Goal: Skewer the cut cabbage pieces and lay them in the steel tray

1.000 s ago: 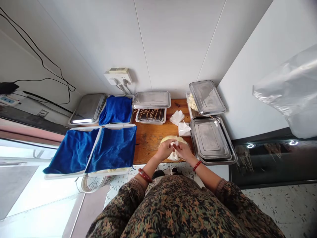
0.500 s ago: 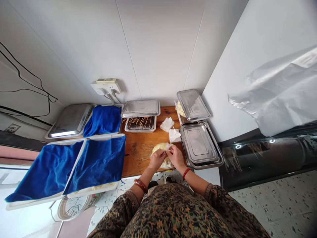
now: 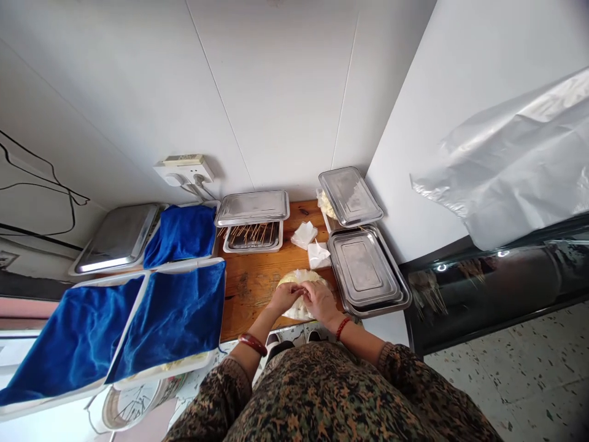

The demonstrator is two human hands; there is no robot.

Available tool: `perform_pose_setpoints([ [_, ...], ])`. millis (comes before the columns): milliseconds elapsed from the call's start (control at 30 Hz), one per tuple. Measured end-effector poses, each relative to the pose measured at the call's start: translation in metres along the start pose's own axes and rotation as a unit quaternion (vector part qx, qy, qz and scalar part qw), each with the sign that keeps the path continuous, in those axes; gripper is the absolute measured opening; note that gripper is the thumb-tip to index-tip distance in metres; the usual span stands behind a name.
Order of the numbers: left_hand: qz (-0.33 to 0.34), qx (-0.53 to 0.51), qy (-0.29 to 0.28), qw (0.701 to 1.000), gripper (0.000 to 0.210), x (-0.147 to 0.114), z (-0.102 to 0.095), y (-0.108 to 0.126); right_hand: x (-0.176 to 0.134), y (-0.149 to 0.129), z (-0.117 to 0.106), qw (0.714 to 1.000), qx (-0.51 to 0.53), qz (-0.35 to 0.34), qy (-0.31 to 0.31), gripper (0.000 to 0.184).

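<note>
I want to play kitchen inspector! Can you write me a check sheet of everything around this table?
Surface: wooden table, mostly covered.
Job's things: pale food pile under both hands; skewer tray behind.
Clutter: blue cloths over trays, stacked steel trays, crumpled tissues.
Grips: left hand and right hand pressed on the pile; fingers curled, hold unclear.
Cables: black wires on the wall, plugs in socket.
Surroundings: white wall panels, plastic sheet, speckled floor.
</note>
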State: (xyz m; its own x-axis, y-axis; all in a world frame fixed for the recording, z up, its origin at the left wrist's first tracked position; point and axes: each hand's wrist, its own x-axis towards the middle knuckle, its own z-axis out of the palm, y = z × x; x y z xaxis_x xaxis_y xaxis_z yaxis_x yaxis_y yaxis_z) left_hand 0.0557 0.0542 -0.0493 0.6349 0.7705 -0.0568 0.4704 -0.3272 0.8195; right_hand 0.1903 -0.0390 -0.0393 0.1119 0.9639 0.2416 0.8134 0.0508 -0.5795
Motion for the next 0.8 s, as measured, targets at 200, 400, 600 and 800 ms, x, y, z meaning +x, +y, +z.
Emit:
perform_pose_setpoints([
  [200,-0.010,0.042,-0.015,0.999,0.017,0.001,0.002,0.004,-0.002,0.005,0.000,0.999,-0.046,-0.020,-0.003,0.023],
  [400,-0.012,0.085,0.051,0.995,0.009,-0.011,0.017,0.010,-0.002,0.011,-0.003,0.997,-0.065,-0.037,0.013,0.014],
  [600,-0.004,0.088,0.086,0.992,0.009,-0.015,0.024,0.011,0.000,0.016,-0.006,0.995,-0.074,-0.071,0.001,0.014],
  [800,0.012,0.080,0.093,0.992,0.012,-0.014,0.023,0.013,0.002,0.018,-0.004,0.995,-0.071,-0.064,-0.009,0.018],
])
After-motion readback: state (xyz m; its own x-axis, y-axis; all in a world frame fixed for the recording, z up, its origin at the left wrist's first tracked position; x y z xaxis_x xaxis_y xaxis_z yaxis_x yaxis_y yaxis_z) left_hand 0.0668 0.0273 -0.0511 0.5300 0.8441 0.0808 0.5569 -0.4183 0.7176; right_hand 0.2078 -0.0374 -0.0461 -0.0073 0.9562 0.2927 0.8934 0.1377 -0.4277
